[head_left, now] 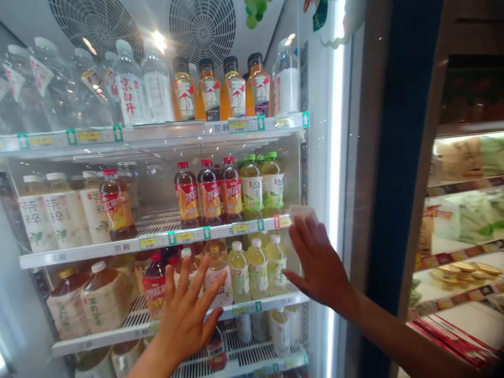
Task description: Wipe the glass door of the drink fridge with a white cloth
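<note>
L hand (189, 310) flat, fingers spread on fridge glass door (157, 220); R hand (318, 262) grip pressing white cloth (303, 212) to glass.

Readable markings, cooler interior:

- Top shelf, clear water bottle (131, 86): white label with red characters 京白开.
- Top shelf rail (220, 127): 茶粹 printed beside a yellow price tag; tag figures illegible.
- Middle shelf, pale tea bottles (55, 212): 茶粹 in green, vertical.
- Middle shelf, red-capped bottles (209, 191): 冰红茶 on the red and yellow label.
- Middle shelf, green-capped bottles (252, 186): 绿茶.
- Middle shelf rail (122, 247): 茶粹.
- Lower shelf, red-label bottle (154, 289): 冰红茶.

Orange bottles' labels: unreadable.
</note>
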`<state>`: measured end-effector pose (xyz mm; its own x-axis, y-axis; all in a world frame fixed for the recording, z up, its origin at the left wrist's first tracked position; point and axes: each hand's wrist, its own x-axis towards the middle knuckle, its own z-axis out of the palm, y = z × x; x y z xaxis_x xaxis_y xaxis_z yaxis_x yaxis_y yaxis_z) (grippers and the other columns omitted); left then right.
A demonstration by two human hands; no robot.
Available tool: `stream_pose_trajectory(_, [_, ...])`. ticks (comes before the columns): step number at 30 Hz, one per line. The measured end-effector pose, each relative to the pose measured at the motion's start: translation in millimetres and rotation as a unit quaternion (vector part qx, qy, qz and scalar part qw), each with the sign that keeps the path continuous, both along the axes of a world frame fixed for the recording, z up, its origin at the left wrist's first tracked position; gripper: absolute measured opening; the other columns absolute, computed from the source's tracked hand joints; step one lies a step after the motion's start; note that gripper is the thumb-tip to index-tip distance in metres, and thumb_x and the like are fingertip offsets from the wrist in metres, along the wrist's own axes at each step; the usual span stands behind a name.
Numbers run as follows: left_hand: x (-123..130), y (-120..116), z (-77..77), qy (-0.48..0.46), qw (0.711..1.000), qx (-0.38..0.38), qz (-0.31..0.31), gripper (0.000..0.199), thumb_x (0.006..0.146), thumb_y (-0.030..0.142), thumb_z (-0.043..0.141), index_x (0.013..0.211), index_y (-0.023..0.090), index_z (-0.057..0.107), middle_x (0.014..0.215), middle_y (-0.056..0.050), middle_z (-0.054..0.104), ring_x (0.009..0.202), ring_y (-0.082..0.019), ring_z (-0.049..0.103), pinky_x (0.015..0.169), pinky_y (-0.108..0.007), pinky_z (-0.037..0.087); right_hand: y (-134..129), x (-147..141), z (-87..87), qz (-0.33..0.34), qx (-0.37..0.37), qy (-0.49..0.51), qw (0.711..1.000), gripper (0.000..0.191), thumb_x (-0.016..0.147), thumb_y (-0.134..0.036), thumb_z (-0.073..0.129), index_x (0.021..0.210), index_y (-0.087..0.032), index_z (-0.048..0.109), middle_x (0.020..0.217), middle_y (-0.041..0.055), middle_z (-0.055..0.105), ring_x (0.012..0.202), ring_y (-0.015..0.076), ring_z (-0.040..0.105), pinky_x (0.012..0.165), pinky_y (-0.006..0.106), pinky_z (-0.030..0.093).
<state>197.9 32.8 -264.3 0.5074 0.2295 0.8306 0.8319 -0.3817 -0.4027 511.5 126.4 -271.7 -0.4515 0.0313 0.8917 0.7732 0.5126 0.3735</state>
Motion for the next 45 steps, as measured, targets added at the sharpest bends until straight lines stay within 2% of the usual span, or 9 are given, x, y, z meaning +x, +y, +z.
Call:
stream_pose_trajectory(6, [-40.7,-19.1,-9.2,-0.004,0.999,-0.02,0.043,0.074,0.094,0.039,0.063,0.162,0.031,0.033,0.176,-0.003,0.011,0.163,-0.036,-0.001,0.131,-0.058,-0.007,-14.3,-68.4,-14.3,0.088,0.05,-0.188,0.977,0.081,0.104,-0.061,0.034,0.166,-0.012,0.016,0.175,0.0009,0.013,0.163,0.018,0.007,0.136,0.038,0.004])
stream_pose_trajectory(12, [-112.4,-44.3,-13.9,0.003,0.996,-0.032,0.084,0.072,0.094,0.037,0.064,0.161,0.031,0.036,0.176,-0.002,0.013,0.164,-0.034,0.002,0.131,-0.057,-0.006,-24.6,-127.5,30.0,0.036,0.013,-0.022,0.999,0.093,0.099,-0.061,0.052,0.168,-0.013,0.01,0.174,0.0108,0.012,0.163,0.0318,-0.001,0.134,0.058,0.005])
stream_pose_trajectory(18, [-185.8,-74.4,-4.8,-0.013,0.993,-0.022,0.111,0.073,0.096,0.037,0.062,0.162,0.03,0.031,0.176,-0.002,0.011,0.164,-0.033,0.003,0.132,-0.057,-0.005,-49.4,-217.4,-3.5,0.12,0.057,-0.206,0.97,0.078,0.101,-0.069,0.037,0.159,-0.017,0.043,0.172,-0.0008,0.03,0.163,0.0209,0.01,0.137,0.04,0.006])
stream_pose_trajectory(24, [-253.3,-102.1,7.1,-0.01,0.992,-0.009,0.127,0.076,0.097,0.036,0.059,0.164,0.027,0.025,0.176,-0.003,0.01,0.164,-0.032,0.002,0.132,-0.056,-0.005,-67.7,-292.0,69.6,0.075,0.035,-0.073,0.994,0.094,0.1,-0.064,0.049,0.166,-0.009,0.013,0.173,0.01,0.023,0.164,0.0288,0.002,0.134,0.055,0.011])
stream_pose_trajectory(30, [-296.5,-116.8,9.0,-0.018,0.99,0.007,0.141,0.08,0.096,0.036,0.06,0.165,0.025,0.021,0.176,-0.004,0.008,0.164,-0.031,0.003,0.133,-0.053,-0.004,-86.2,-368.9,65.8,0.184,0.011,-0.24,0.953,0.096,0.098,-0.065,0.05,0.166,-0.007,0.015,0.171,0.0086,0.031,0.162,0.0238,0.017,0.132,0.044,0.026])
stream_pose_trajectory(35, [-313.9,-120.3,-2.3,-0.044,0.989,0.013,0.141,0.079,0.095,0.035,0.061,0.165,0.024,0.024,0.176,-0.005,0.01,0.164,-0.033,0.004,0.133,-0.053,-0.003,-92.7,-398.5,121.6,0.115,-0.013,-0.106,0.988,0.104,0.096,-0.062,0.057,0.168,-0.017,-0.003,0.174,0.0086,0.018,0.163,0.0316,0.009,0.133,0.06,0.014])
stream_pose_trajectory(38, [-319.4,-121.5,-6.2,-0.044,0.989,0.03,0.14,0.079,0.096,0.032,0.059,0.165,0.022,0.023,0.177,-0.007,0.009,0.163,-0.034,0.004,0.133,-0.053,-0.003,-94.6,-414.8,107.3,0.123,0.039,-0.173,0.977,0.099,0.094,-0.065,0.058,0.167,-0.013,0.015,0.174,0.0071,0.023,0.164,0.0293,0.005,0.135,0.055,0.016])
stream_pose_trajectory(41, [-324.1,-123.8,-4.5,-0.029,0.986,0.044,0.157,0.079,0.096,0.022,0.056,0.166,0.017,0.02,0.177,-0.011,0.006,0.163,-0.035,0.001,0.133,-0.054,-0.003,-89.6,-417.5,85.0,0.149,0.117,-0.312,0.931,0.077,0.098,-0.056,0.056,0.161,-0.017,0.037,0.172,-0.0018,0.032,0.164,0.0198,0.009,0.134,0.039,0.023])
stream_pose_trajectory(45, [-324.7,-120.2,-4.1,-0.063,0.986,0.056,0.14,0.078,0.096,0.024,0.057,0.165,0.02,0.022,0.177,-0.009,0.008,0.164,-0.033,0.002,0.134,-0.052,-0.004,-83.8,-394.4,129.8,0.103,0.072,-0.224,0.967,0.09,0.098,-0.067,0.048,0.167,-0.016,0.019,0.174,0.003,0.023,0.164,0.0224,0.009,0.135,0.048,0.017])
